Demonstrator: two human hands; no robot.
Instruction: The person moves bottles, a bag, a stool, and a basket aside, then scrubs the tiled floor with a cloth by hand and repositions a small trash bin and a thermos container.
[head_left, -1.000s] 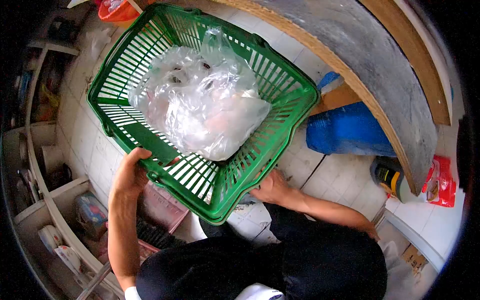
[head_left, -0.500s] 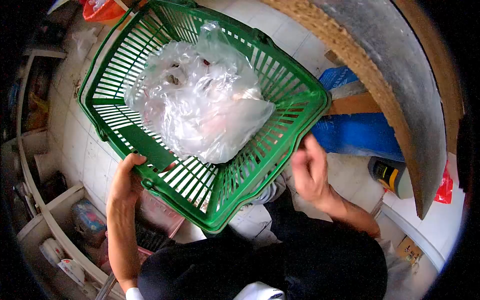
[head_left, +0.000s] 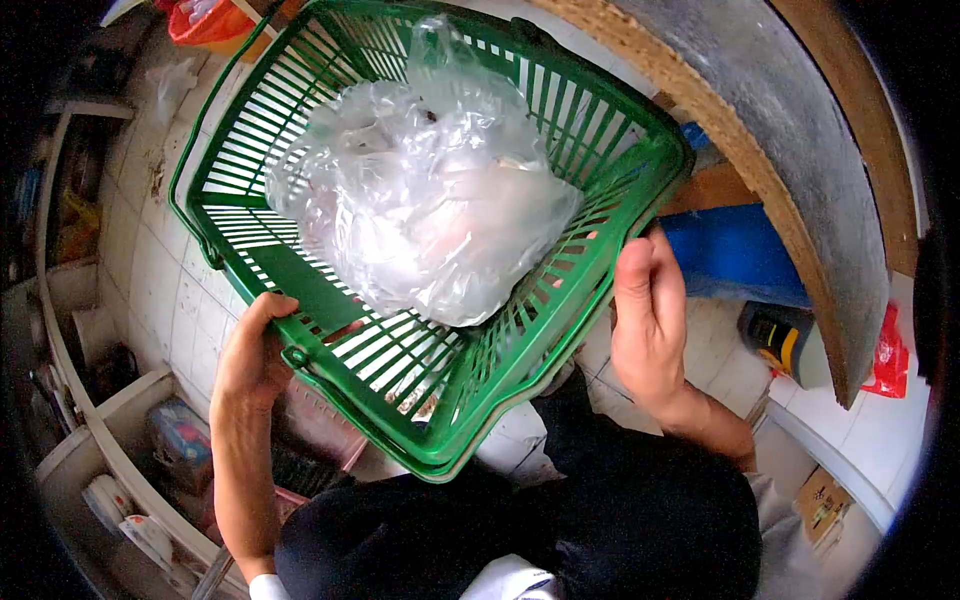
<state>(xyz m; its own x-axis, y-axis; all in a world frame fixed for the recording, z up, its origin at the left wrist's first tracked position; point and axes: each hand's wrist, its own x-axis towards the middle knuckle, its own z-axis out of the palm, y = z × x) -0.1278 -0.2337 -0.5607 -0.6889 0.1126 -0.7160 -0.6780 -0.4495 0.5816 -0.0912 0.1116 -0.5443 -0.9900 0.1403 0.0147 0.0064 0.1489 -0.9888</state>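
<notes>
A green plastic shopping basket [head_left: 310, 290] with slotted walls is tilted in front of me, above my lap. Inside it lies a crumpled heap of clear plastic bags [head_left: 430, 210]; pinkish and whitish contents show faintly through the film. My left hand [head_left: 250, 350] grips the left rim, thumb over the top and fingers hidden below. At the right rim, my right hand [head_left: 650, 330] has its thumb against the edge and its fingers pressed together along the outer side, partly hidden.
A curved board edge [head_left: 740, 150] juts in at the upper right, close to the basket. Below it are a blue object [head_left: 735, 255] and a dark bottle with a yellow label [head_left: 775, 340]. Shelves [head_left: 110, 430] line the left. An orange-red bag [head_left: 205, 25] stands at the back.
The basket has shifted slightly right with its bags. My right hand, loosely curled beside the rim before, has moved up and right against it. My left hand keeps its grip.
</notes>
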